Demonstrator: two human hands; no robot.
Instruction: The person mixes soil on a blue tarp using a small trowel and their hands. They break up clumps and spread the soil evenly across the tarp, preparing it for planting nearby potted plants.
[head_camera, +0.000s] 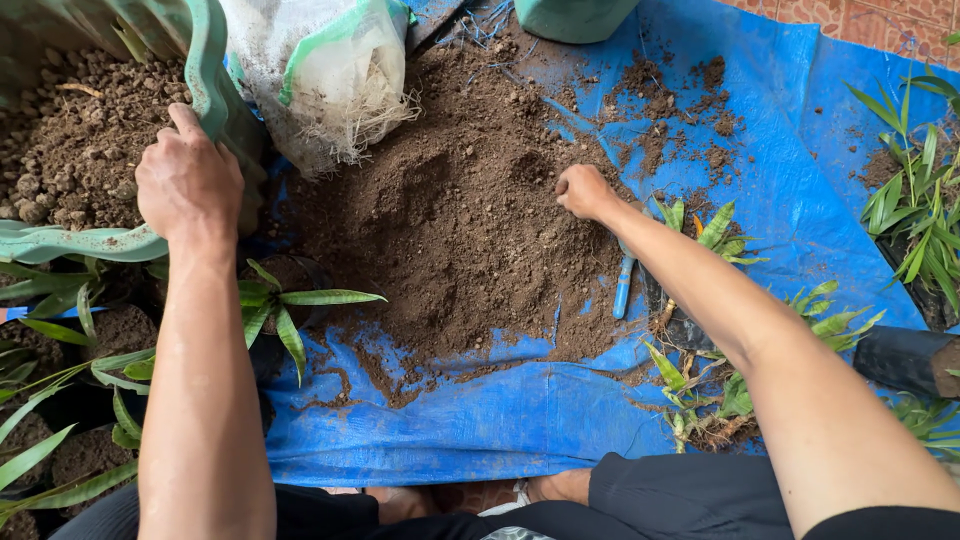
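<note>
My left hand (187, 178) grips the rim of a green plastic tub (208, 70) tilted on its side, with lumpy brown soil (75, 140) inside it. My right hand (582, 190) is closed into a fist, pressed into the far right side of a loose soil pile (460, 230) spread on a blue tarp (500, 420). Whether the fist holds soil is hidden. A blue-handled tool (623, 285) lies on the tarp just under my right forearm.
A white woven sack (320, 70) with frayed threads stands behind the pile. Small green-leaved plants in black bags (285, 305) sit left. Bare-rooted plants (715, 235) lie on the right. More plants (920, 200) stand far right. A green pot (572, 15) is at the back.
</note>
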